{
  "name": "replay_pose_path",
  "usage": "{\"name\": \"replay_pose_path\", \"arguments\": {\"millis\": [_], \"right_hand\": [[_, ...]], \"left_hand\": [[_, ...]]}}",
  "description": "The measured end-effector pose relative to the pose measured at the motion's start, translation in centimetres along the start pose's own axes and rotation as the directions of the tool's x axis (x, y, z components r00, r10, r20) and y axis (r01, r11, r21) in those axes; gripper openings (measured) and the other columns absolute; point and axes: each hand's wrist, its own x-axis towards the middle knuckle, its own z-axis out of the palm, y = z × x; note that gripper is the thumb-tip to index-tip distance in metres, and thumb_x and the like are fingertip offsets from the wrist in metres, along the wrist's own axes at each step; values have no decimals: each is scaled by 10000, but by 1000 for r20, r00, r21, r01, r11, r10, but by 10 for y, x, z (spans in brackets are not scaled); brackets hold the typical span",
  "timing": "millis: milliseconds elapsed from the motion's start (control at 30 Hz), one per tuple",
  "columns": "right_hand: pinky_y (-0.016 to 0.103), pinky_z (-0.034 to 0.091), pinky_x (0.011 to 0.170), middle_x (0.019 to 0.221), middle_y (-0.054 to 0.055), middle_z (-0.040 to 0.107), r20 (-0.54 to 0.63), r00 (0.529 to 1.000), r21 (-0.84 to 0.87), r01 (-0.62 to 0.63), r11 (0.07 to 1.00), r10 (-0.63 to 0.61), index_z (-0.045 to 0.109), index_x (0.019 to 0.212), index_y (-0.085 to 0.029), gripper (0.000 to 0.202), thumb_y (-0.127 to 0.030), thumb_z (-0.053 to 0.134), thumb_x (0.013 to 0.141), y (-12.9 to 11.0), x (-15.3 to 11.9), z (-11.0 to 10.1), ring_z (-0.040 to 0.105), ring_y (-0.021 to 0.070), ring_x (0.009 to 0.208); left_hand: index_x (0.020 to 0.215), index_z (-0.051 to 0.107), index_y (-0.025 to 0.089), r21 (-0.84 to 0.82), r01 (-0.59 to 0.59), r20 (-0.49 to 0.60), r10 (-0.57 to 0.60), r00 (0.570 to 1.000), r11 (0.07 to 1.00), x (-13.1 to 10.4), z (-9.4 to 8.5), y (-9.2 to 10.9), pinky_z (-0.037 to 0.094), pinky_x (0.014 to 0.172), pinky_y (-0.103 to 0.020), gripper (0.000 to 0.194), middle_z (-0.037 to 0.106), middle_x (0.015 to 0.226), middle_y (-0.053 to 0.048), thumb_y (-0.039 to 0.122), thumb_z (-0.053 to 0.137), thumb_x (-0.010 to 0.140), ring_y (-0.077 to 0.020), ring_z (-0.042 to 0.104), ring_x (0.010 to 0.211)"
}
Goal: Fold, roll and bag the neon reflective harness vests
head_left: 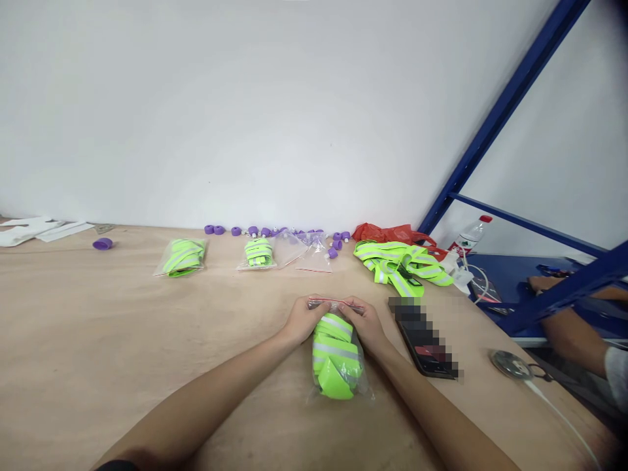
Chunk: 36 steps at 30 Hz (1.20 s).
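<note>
A clear zip bag [337, 356] holding a folded neon yellow-green reflective strap [336, 353] lies in front of me, its red-lined top edge pointing away. My left hand [309, 318] pinches the left part of that edge. On the other side my right hand [362, 320] grips the right part, fingers closed and thumbs near each other. Farther back rest two similar filled bags, one left [184, 257] and one nearer the middle [259, 254]. Flat clear bags [314, 258] lie beside the middle one. A loose heap of reflective straps [402, 261] sits to the right.
Several purple caps [236, 231] line the wall, with another purple cap [103, 243] at left. A phone [426, 343], a round device with a cable [511, 364] and a red plastic bag [385, 233] are on the right. Beyond the blue metal frame [505, 111] a person's arm [572, 337] shows.
</note>
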Motion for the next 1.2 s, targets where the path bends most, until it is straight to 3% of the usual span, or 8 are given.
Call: {"name": "replay_pose_path", "arguments": {"millis": [400,567,1033,1200], "right_hand": [[290,445,628,686,29,679,-32,999,-1,26,1000,-26,711,716,-171,445,-605,793,661,6,3,-3,561,172,645],[289,446,626,662,25,675,-45,998,-17,45,999,-46,725,692,-171,425,-587,805,646,5,3,-3,556,170,635],[286,460,646,701,23,665,-104,992,44,71,997,-66,689,699,-189,361,-540,774,693,0,0,-3,570,185,687],[250,374,495,581,-30,542,-166,984,98,79,992,-63,563,630,-210,373,-522,751,711,2,-1,-5,458,132,529]], "left_hand": [[866,776,126,-21,-8,47,9,999,1000,-5,2,8,516,768,-338,402,779,914,-109,481,809,682,-263,700,848],[856,781,118,-27,-1,59,3,998,1000,-5,2,8,514,750,-342,417,780,877,-113,489,823,669,-256,702,796],[707,663,141,-33,-25,-101,22,995,999,-1,-2,-2,440,585,-255,295,678,647,-15,377,831,653,-149,591,595],[716,664,142,-40,-43,-112,38,993,998,-2,-2,1,448,596,-261,321,673,653,-15,420,817,668,-156,595,610]]}}
